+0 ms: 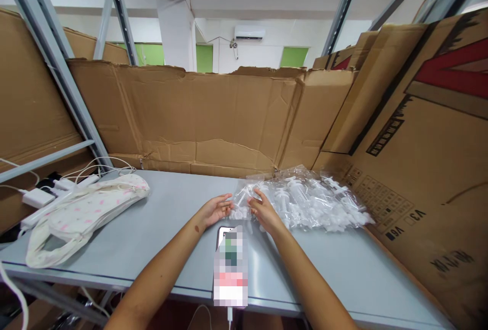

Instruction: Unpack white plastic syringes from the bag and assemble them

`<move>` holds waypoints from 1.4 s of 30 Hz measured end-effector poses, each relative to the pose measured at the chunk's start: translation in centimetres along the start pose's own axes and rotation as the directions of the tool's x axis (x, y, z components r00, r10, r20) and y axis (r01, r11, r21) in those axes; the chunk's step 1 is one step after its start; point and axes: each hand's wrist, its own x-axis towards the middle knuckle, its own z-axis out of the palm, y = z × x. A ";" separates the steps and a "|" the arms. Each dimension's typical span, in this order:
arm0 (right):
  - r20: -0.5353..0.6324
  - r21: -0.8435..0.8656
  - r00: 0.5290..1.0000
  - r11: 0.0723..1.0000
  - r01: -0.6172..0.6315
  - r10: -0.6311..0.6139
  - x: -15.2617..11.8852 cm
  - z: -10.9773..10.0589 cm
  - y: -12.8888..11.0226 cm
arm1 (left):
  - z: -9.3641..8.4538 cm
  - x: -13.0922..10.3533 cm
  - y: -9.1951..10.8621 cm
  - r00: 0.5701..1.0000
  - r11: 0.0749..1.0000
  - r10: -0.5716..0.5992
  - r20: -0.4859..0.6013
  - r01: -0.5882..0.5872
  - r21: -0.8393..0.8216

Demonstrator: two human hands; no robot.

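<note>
A clear plastic bag (241, 203) with small white parts inside stands between my two hands, at the left end of the heap. My left hand (218, 210) is beside its left side, fingers spread and palm partly turned up. On the bag's right side is my right hand (263, 210), with thumb and fingers apart at the plastic; whether it grips the film cannot be made out. Several clear bags of white plastic pieces (316, 200) lie heaped to the right. Nearer the table's front edge lies a phone (231, 269), its screen blurred, below both hands.
A white cloth bag with pink spots (95, 208) lies on the grey table (168, 192) at the left, beside a power strip (57, 200) and cables. Cardboard walls (213, 116) close off the back and both sides. Metal posts (68, 70) rise at the corners.
</note>
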 end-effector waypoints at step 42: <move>-0.117 0.249 0.943 0.909 0.333 -0.313 0.1 -2.2 -3.4 | 0.9 -1.8 2.9 0.955 0.963 0.252 -0.155 -0.263 -0.058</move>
